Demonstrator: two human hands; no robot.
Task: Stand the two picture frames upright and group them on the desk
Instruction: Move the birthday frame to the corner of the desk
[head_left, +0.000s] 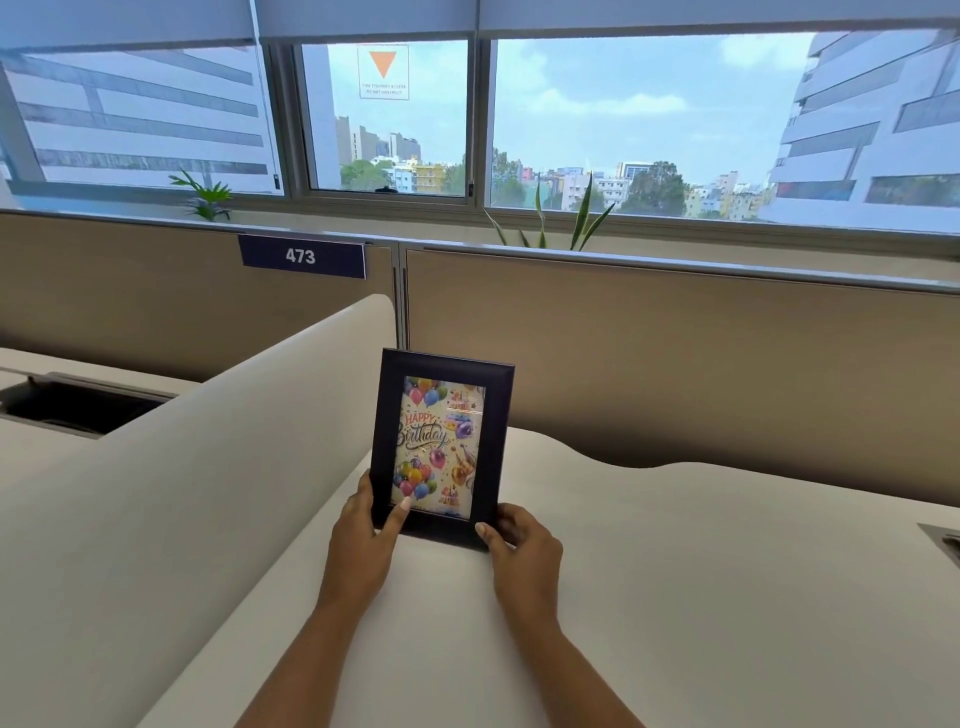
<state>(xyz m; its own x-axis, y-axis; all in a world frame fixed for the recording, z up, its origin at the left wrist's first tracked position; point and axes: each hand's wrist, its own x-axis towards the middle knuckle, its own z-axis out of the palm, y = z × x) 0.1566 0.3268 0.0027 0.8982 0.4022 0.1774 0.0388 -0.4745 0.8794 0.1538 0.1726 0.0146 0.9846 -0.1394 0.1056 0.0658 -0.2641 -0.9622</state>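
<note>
- Near the desk's (727, 571) left edge, towards its back, a dark picture frame (500, 441) stands upright, its birthday picture facing the person
- The left hand (363, 535) pinches the frame's lower left corner, thumb on the glass
- The right hand (524, 545) grips the lower right corner, thumb in front
- A white curved divider (182, 493) runs just beside the frame; a tan partition (675, 364) rises behind

A tan partition (675, 364) carries a blue plate (301, 255) reading 473, with leafy plants (205, 198) behind it below the windows (623, 130).
</note>
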